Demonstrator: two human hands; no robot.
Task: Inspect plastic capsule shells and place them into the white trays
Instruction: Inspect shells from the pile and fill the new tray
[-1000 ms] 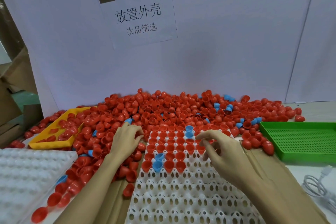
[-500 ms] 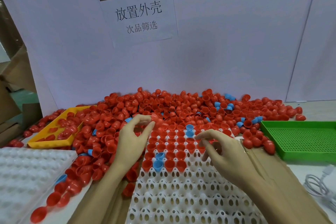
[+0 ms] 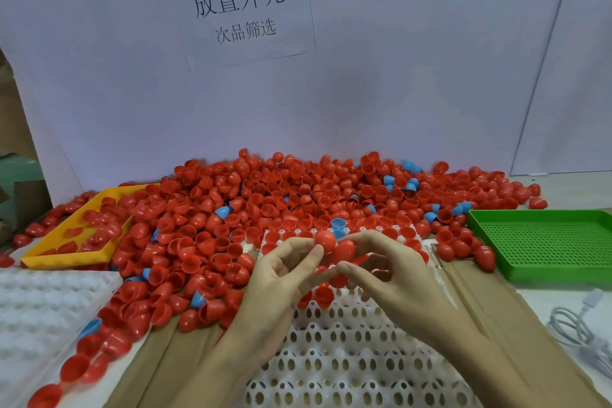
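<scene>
**Two red shells held above the tray**

The left hand (image 3: 278, 278) pinches one red shell (image 3: 324, 241); the right hand (image 3: 394, 278) pinches another shell (image 3: 345, 249), touching it. Both hide several pockets of the white tray (image 3: 347, 354). Loose shells (image 3: 265, 202) cover the surface against a white wall (image 3: 397, 76).

Two white trays (image 3: 347, 358), one yellow tray (image 3: 71, 253), one green tray (image 3: 546, 242), red shells (image 3: 251, 195) in hundreds probably, roughly fifteen blue shells (image 3: 221, 212).

My left grip (image 3: 281, 278) and right grip (image 3: 394, 275) are bare, with no gloves, rings or watch. Both forearms, entering from six o'clock, are bare too; no sleeve reaches into view. My nails are short and unpainted.
</scene>
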